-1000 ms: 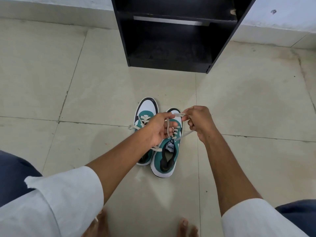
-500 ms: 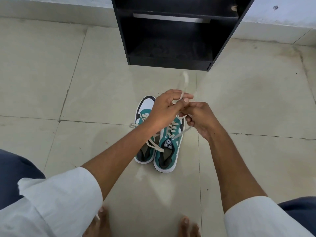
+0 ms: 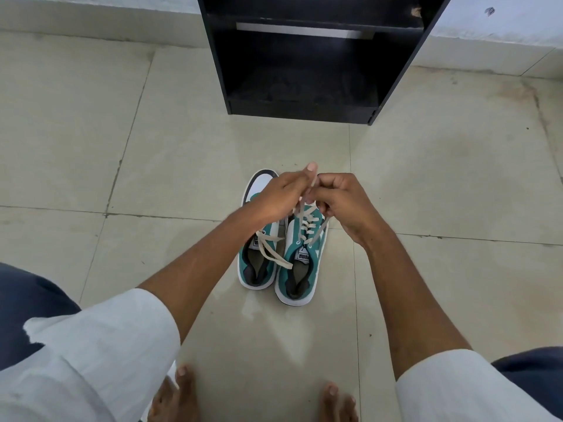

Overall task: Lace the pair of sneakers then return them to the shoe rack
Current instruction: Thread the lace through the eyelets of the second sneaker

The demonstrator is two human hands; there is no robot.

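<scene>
Two teal and white sneakers stand side by side on the floor tiles, toes pointing away from me. The right sneaker has its cream lace threaded up the front; both lace ends rise to my hands. My left hand and my right hand meet just above its toe, each pinching a lace end. The left sneaker has a loose lace end lying across its opening. My hands hide both toes in part.
A black shoe rack with open shelves stands against the wall straight ahead, past the sneakers. Beige floor tiles lie all around. My bare feet and knees are at the bottom edge.
My hands were apart with the lace stretched between them, then lifted and came together. The left hand's raised lace end has dropped. The view has shifted slightly.
</scene>
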